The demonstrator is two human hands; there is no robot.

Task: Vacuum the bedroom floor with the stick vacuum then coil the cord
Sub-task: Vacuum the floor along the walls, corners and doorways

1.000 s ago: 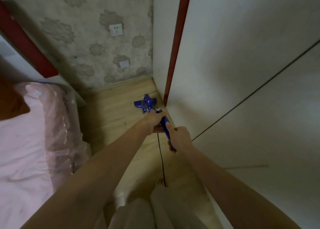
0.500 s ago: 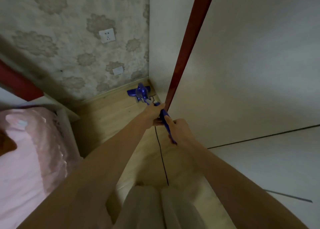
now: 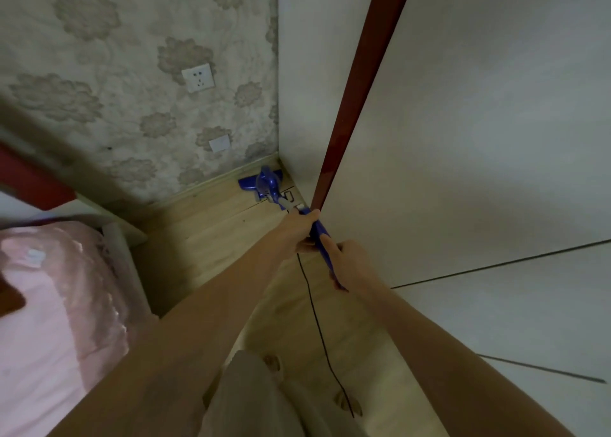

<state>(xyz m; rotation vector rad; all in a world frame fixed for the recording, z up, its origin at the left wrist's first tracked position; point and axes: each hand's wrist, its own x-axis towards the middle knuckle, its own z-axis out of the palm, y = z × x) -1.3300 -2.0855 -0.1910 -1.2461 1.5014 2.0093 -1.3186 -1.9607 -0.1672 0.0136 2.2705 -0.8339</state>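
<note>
A blue stick vacuum (image 3: 269, 185) reaches ahead of me over the light wooden floor (image 3: 211, 238). Its floor head sits in the far corner, against the skirting of the flowered wall. My left hand (image 3: 302, 230) grips the blue handle higher up the stick. My right hand (image 3: 347, 259) grips the handle's near end, just behind the left. A thin black cord (image 3: 317, 321) hangs from the handle and trails down the floor toward my feet.
A tall white wardrobe (image 3: 463, 139) with a dark red edge strip (image 3: 357, 89) walls the right side. A bed with pink bedding (image 3: 49, 304) stands at left. A wall socket (image 3: 197, 77) and a small blank plate (image 3: 220, 144) are on the wallpaper. My bare feet (image 3: 347, 403) stand on the floor.
The vacuum head has slid forward from mid-floor into the far corner by the wall. My arms have stretched out with it and my view has come closer to the wardrobe.
</note>
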